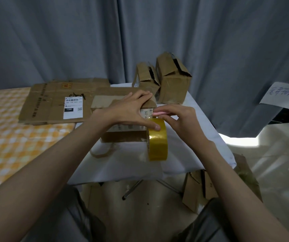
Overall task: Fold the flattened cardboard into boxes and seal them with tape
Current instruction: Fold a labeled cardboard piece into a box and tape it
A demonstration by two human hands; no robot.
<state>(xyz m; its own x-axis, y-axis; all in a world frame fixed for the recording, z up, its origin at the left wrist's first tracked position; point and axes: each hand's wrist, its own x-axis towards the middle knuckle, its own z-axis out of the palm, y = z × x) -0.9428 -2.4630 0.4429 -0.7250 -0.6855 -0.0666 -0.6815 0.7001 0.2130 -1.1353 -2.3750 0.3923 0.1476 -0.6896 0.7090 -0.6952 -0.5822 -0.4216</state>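
1. Head view: cardboard box point(122, 123), folded up, lies on its side on a white-covered table point(122, 165), a white shipping label on the face turned upward.
2. Left hand point(131, 110) rests over the box with fingers spread across its far edge, while the thumb reaches down and presses the top of a yellow tape roll point(157, 140); the fingers are mostly straight and wrap nothing.
3. The tape roll stands on edge just beside the box's right end, touching it.
4. Right hand point(180, 119) hovers just above the roll, its fingers curled and pinching a small pink object point(159, 113); what that object is cannot be told.
5. Flattened cardboard point(56, 102) with a printed label lies to the left, partly on the table and partly on an orange checkered surface point(9, 137).
6. Two assembled boxes point(163, 79) stand at the table's far edge, touching each other, against a grey curtain point(87, 41).
7. More cardboard pieces point(199, 187) lean under the table's right side on the floor.
8. A handwritten paper sign point(281, 95) hangs at the far right.
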